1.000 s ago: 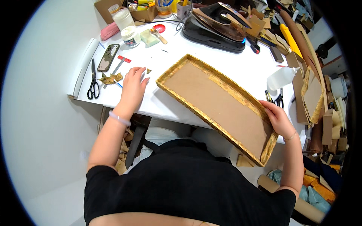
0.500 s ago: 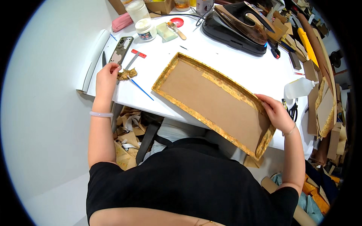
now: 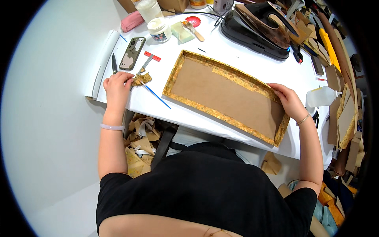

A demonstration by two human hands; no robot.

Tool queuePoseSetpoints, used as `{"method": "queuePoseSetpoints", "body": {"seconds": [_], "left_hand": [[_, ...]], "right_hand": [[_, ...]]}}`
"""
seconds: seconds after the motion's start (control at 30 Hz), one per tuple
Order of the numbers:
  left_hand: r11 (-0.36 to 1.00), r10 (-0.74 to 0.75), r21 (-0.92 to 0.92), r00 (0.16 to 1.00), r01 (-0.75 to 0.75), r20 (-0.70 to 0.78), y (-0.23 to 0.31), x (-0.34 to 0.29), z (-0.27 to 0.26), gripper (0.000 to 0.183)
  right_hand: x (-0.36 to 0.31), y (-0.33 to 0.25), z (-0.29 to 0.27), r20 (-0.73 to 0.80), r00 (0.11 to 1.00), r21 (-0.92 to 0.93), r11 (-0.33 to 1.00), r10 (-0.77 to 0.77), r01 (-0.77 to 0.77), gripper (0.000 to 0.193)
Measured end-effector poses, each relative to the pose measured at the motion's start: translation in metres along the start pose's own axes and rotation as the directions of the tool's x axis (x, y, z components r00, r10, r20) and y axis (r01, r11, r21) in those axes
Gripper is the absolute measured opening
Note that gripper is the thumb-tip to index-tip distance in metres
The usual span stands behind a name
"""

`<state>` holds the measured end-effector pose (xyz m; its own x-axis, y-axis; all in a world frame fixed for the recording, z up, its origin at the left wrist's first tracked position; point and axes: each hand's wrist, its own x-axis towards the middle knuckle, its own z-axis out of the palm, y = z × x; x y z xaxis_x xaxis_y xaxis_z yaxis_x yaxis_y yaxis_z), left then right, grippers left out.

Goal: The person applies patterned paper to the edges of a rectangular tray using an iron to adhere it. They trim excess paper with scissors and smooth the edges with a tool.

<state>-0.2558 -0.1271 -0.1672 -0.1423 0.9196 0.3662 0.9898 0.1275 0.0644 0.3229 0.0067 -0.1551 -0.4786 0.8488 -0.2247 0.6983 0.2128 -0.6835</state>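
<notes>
Just beyond my half-curled left hand (image 3: pixel 117 87), whose hold I cannot tell, lies a dark blade (image 3: pixel 114 63); to the hand's right, crumpled gold paper (image 3: pixel 145 78). Between my hands, a gold-rimmed tray (image 3: pixel 221 94), its right end pinched in my right hand (image 3: pixel 291 103).

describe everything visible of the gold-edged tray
The rectangular tray has a plain brown, cardboard-like base and low walls covered in gold patterned material, perhaps paper. A matching strip runs along part of the base's far side. Open side up, it slants over the white table; the right hand grips the far wall near its right end.
</notes>
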Motion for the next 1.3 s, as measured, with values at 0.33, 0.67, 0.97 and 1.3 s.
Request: {"method": "queuePoseSetpoints", "body": {"seconds": [0.33,0.67,0.97,1.3], "left_hand": [[0.786,0.307,-0.559,0.952,-0.263,-0.016,0.151,0.023,-0.012,0.014],[0.554,0.684,-0.703,0.725,-0.447,0.078,0.243,-0.023,0.015,0.025],[0.529,0.772,-0.693,0.616,-0.489,0.154,0.23,-0.014,0.007,0.026],[0.473,0.551,-0.799,0.582,0.372,0.598,0.37,0.029,0.045,0.035]], "right_hand": [[0.035,-0.005,0.0,-0.052,0.997,-0.055,0.997,-0.062,0.059,0.03],[0.155,-0.023,-0.12,-0.611,0.634,-0.387,0.877,-0.475,0.284,0.077],[0.217,-0.04,-0.172,-0.381,0.848,-0.519,0.845,-0.368,0.133,0.068],[-0.04,-0.129,-0.161,-0.544,0.82,-0.337,0.941,-0.177,-0.02,0.05]]}}
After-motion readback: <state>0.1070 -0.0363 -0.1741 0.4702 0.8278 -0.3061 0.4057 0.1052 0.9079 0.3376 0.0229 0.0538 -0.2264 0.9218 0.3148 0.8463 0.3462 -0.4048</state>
